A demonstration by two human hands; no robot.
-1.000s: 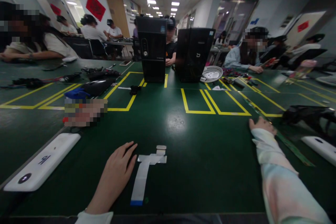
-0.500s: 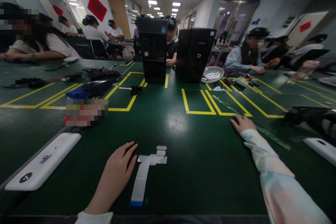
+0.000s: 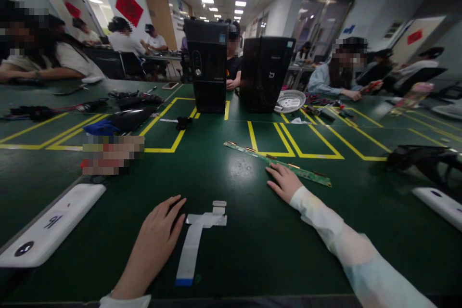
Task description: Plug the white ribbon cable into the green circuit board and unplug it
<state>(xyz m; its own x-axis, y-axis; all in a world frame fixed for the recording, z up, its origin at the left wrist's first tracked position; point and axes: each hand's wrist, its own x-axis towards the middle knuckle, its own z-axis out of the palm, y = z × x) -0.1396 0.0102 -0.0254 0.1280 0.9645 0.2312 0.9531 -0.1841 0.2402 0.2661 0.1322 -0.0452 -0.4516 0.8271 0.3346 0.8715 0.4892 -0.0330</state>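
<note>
On the green table, my left hand (image 3: pixel 159 236) lies with its fingers extended, just left of a white flat ribbon cable (image 3: pixel 189 250). That cable is folded, with a blue end near me and a connector at its far end. My left fingers do not grip it. My right hand (image 3: pixel 285 184) is palm down with fingers spread. Its fingertips touch the near edge of a long, narrow green circuit board (image 3: pixel 303 173), which lies slantwise across the middle of the table. The thumb is apart from the board.
Two black computer towers (image 3: pixel 207 67) stand at the back, beside a white basket (image 3: pixel 290 101). A white device (image 3: pixel 54 226) lies left, another white device (image 3: pixel 438 204) right, near a black object (image 3: pixel 418 159). Yellow tape (image 3: pixel 321 156) marks rectangles. Several people sit around.
My right hand has moved left, and the circuit board has slid left with it toward the middle of the table. My left hand and the ribbon cable have stayed put.
</note>
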